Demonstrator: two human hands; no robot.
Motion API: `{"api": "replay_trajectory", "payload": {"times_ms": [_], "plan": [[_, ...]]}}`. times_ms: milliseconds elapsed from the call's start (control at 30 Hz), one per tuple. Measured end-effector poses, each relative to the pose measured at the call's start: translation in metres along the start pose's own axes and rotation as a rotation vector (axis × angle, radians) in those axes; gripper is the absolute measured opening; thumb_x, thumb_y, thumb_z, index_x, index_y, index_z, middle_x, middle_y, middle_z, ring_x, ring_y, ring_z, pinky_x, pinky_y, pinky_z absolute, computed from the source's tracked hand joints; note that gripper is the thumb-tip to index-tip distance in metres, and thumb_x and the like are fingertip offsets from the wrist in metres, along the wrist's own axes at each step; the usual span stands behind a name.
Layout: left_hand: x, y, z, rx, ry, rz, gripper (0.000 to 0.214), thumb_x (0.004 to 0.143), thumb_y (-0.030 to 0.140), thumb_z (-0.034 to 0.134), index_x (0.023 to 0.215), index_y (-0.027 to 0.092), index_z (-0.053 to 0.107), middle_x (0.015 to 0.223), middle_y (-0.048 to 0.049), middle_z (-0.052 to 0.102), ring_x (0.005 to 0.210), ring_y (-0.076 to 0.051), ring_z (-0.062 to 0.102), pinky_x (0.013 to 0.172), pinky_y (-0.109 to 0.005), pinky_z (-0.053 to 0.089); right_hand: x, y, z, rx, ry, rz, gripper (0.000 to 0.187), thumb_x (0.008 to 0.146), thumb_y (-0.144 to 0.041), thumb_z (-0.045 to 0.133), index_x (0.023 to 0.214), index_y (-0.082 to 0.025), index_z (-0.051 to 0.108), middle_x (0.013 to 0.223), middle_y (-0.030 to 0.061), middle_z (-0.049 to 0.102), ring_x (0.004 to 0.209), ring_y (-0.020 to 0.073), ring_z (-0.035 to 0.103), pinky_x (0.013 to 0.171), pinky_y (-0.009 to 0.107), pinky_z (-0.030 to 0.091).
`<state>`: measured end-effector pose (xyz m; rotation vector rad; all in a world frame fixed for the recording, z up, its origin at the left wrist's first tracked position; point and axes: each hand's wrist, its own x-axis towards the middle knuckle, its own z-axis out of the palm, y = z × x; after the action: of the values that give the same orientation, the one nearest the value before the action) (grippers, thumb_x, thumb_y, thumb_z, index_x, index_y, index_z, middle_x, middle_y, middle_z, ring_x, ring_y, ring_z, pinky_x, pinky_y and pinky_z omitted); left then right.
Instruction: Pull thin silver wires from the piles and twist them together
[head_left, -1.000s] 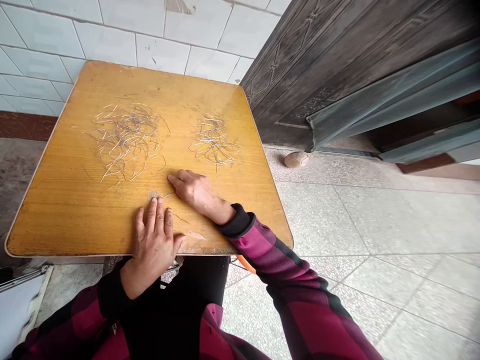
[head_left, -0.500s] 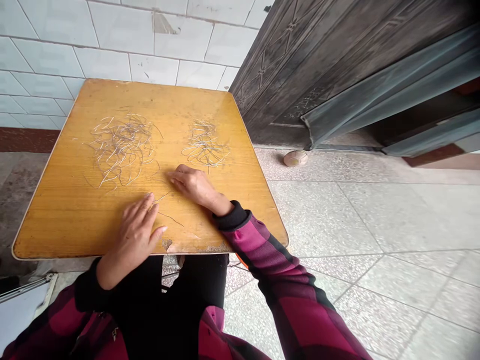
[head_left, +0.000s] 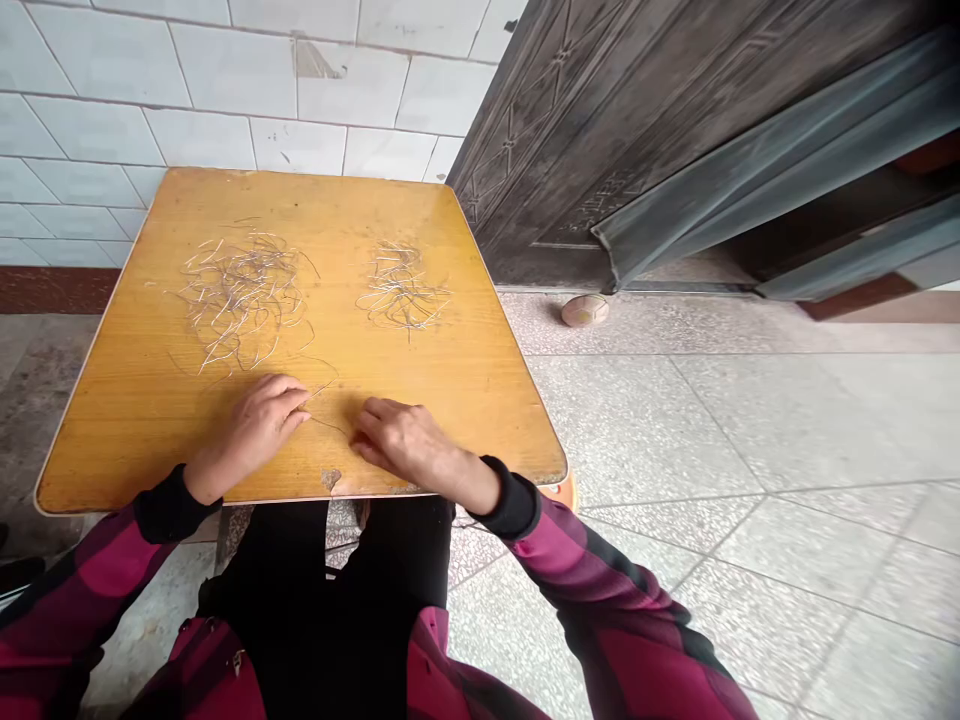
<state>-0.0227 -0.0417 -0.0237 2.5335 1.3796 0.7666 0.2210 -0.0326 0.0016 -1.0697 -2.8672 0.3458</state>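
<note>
- Your left hand, lower left, is resting half-curled; I cannot tell its grip.
- Your right hand, lower centre, is resting curled tighter, grip hidden.
- A thin wire is lying between them.
- The table is extending toward right, giving room before its edge.

thin wire, one end hidden at right hand, grip unclear, dark door cut off above
</note>
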Motion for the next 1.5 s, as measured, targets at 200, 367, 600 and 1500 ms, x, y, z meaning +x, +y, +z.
{"api": "replay_trajectory", "payload": {"times_ms": [200,367,600,1500], "plan": [[0.028,-0.003,-0.008,-0.013,-0.125,-0.054,0.005,0.086,0.016,0.063,0.089,0.015,0.067,0.088,-0.0052,0.065,0.082,-0.019,0.062,0.076,-0.033,0.052,0.01,-0.011,0.007,-0.194,-0.051,0.059,0.018,0.093,-0.015,0.047,0.089,-0.012,0.065,0.085,0.0097,0.065,0.064,0.014,0.049,0.052,0.032,0.019],[0.047,-0.014,-0.005,0.13,-0.056,-0.05,0.008,0.086,0.011,0.06,0.089,0.013,0.066,0.098,-0.0098,0.06,0.093,-0.022,0.059,0.082,-0.035,0.051,0.016,0.007,-0.009,-0.115,-0.095,0.058,0.018,0.093,-0.023,0.049,0.091,-0.015,0.065,0.088,0.007,0.064,0.061,0.0122,0.046,0.052,0.031,0.018],[0.059,-0.034,0.009,0.25,-0.043,0.029,0.02,0.09,0.012,0.052,0.075,0.015,0.066,0.083,-0.0069,0.06,0.084,-0.021,0.055,0.074,-0.034,0.046,0.054,0.043,-0.008,0.269,0.095,0.036,0.009,0.088,-0.016,0.056,0.087,-0.016,0.065,0.082,0.0028,0.06,0.07,0.0115,0.051,0.064,0.025,0.033],[0.057,0.004,-0.011,0.165,0.161,0.39,0.022,0.096,0.014,0.043,0.085,0.02,0.062,0.075,-0.0021,0.065,0.073,-0.018,0.056,0.075,-0.037,0.043,0.068,0.058,-0.001,1.882,-0.423,0.315,0.025,0.069,-0.03,0.08,0.072,-0.008,0.068,0.065,0.0,0.063,0.048,0.0011,0.043,0.035,0.01,0.023]]}}
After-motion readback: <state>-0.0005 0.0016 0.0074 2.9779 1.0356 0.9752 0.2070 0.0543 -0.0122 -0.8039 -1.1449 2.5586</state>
